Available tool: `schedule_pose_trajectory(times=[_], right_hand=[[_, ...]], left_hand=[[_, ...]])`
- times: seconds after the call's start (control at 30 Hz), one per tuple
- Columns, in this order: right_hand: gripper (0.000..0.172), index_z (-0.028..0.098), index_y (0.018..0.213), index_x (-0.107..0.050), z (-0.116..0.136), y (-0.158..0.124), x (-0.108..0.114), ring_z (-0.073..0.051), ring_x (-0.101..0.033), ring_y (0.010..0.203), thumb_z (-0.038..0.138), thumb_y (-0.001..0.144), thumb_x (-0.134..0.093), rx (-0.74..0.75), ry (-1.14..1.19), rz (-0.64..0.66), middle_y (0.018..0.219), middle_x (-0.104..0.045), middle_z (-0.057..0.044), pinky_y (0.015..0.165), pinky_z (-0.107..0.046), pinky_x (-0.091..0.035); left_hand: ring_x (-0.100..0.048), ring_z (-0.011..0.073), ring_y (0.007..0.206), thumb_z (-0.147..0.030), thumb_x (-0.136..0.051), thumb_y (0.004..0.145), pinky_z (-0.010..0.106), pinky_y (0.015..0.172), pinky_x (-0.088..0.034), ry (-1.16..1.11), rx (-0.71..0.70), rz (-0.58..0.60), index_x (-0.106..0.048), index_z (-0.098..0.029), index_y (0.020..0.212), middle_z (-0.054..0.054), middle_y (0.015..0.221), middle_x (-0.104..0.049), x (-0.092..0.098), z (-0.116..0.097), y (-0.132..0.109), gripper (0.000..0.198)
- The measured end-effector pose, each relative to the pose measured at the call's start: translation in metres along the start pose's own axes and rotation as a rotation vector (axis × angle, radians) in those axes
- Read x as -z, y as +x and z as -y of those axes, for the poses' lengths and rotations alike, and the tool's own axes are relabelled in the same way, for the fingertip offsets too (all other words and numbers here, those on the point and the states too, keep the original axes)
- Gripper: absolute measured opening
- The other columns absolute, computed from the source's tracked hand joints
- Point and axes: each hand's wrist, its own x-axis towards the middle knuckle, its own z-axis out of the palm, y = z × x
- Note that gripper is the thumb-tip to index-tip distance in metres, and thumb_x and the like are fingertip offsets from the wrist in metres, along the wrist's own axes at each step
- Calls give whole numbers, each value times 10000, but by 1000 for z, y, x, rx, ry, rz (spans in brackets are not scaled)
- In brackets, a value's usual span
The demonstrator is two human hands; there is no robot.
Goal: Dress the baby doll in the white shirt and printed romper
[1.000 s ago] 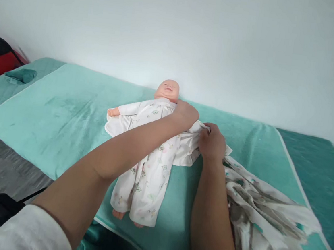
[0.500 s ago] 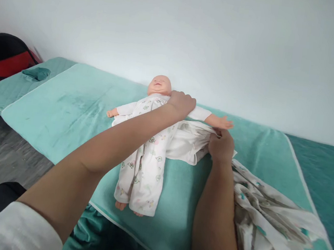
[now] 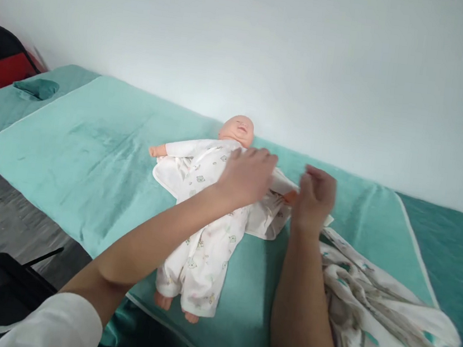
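A baby doll [image 3: 237, 129] lies on its back on the padded bed, in a white printed baby suit [image 3: 203, 178]. My left hand [image 3: 248, 175] is closed over the doll's shoulder and upper arm at the right, its fingers bent round the sleeve and partly hidden. My right hand [image 3: 316, 201] is beside the doll's small hand [image 3: 290, 196], at the sleeve's end. Its fingers are bent and blurred, so whether they pinch anything is unclear. White cloth [image 3: 267, 217] spreads beneath that arm, and another white flap [image 3: 169, 172] shows under the opposite arm.
The bed has a green cover [image 3: 92, 139] and a face hole [image 3: 37, 88] at its left end. A crumpled printed cloth [image 3: 371, 309] lies at the right. The white wall [image 3: 231, 38] runs behind. Black chairs [image 3: 1, 291] stand on the left.
My right hand has come off the white cloth and risen beside the doll's hand. The doll's arm at the right now points lower. My left hand stays by the shoulder; the view has shifted.
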Motion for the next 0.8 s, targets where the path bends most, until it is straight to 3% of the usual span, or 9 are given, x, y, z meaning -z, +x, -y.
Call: schedule_pose_trajectory(times=[0.07, 0.13, 0.2, 0.27, 0.4, 0.57, 0.8], right_hand=[[399, 249, 1272, -667, 12, -17, -17, -266, -612, 1301, 487, 962, -584, 85, -21, 291, 1356, -676, -92, 1174, -538, -444], [445, 282, 1350, -633, 20, -32, -31, -274, -543, 1405, 530, 987, -564, 149, -44, 474, 1482, -615, -92, 1228, -554, -389], [460, 305, 1391, -605, 22, -41, -39, -271, -479, 1475, 545, 1005, -540, 204, -63, 546, 1563, -552, -85, 1273, -565, -328], [481, 316, 1421, -579, 22, -43, -42, -259, -438, 1511, 563, 1012, -524, 194, -54, 571, 1609, -503, -76, 1297, -554, -295], [549, 313, 1414, -564, 26, -37, -50, -263, -374, 1554, 618, 957, -588, 37, -25, 592, 1648, -444, -70, 1319, -527, -246], [574, 308, 1315, -554, 31, -32, -61, -277, -381, 1530, 582, 845, -740, -60, 59, 613, 1625, -441, -56, 1291, -501, -269], [520, 274, 1068, -534, 30, -36, -59, -292, -342, 1504, 493, 715, -846, 0, 69, 615, 1601, -363, -53, 1245, -489, -283]], left_hand=[[-572, 304, 1308, -262, -512, 1011, 480, 1121, -428, -185, 144, -139, -628, -175, 1271, 135, 1370, -656, 5, 35, -19, 298], [-552, 286, 1357, -348, -573, 991, 439, 1173, -416, -449, 261, -220, -623, -177, 1279, 134, 1400, -639, 3, 74, -36, 339], [-512, 255, 1433, -443, -582, 987, 406, 1224, -389, -736, 338, -231, -578, -212, 1363, 113, 1515, -560, -6, 108, -49, 441], [-441, 235, 1509, -479, -595, 975, 390, 1267, -342, -899, 341, -216, -568, -250, 1383, 84, 1600, -476, -17, 128, -56, 469], [-405, 241, 1524, -459, -694, 910, 390, 1295, -289, -963, 288, -222, -618, -238, 1283, 101, 1582, -466, -28, 134, -55, 440], [-469, 237, 1450, -405, -731, 897, 385, 1240, -356, -943, 282, -228, -594, -225, 1207, 116, 1510, -504, -27, 129, -54, 383], [-491, 242, 1321, -333, -755, 896, 415, 1160, -393, -569, 199, -358, -588, -226, 962, 87, 1309, -593, -25, 122, -60, 209]])
